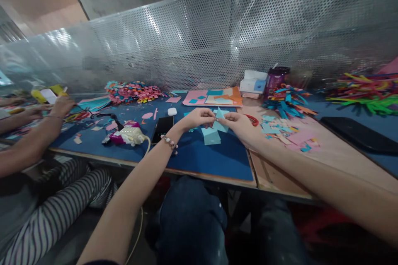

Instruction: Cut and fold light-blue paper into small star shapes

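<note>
Over the blue tabletop, my left hand and my right hand meet at a small light-blue piece of paper, folded to a point at its top. My right thumb and fingers pinch its right side. The fingertips of my left hand are pressed together at its left edge. Just below lies a creased light-blue paper square, flat on the table. Red scissor-like handles show partly behind my right hand.
Left of my hands are a black phone, a white earbud case and a glue gun with a cord. Coloured paper sheets lie behind. Paper scraps and a dark case are rightward. A co-worker's hand works far left.
</note>
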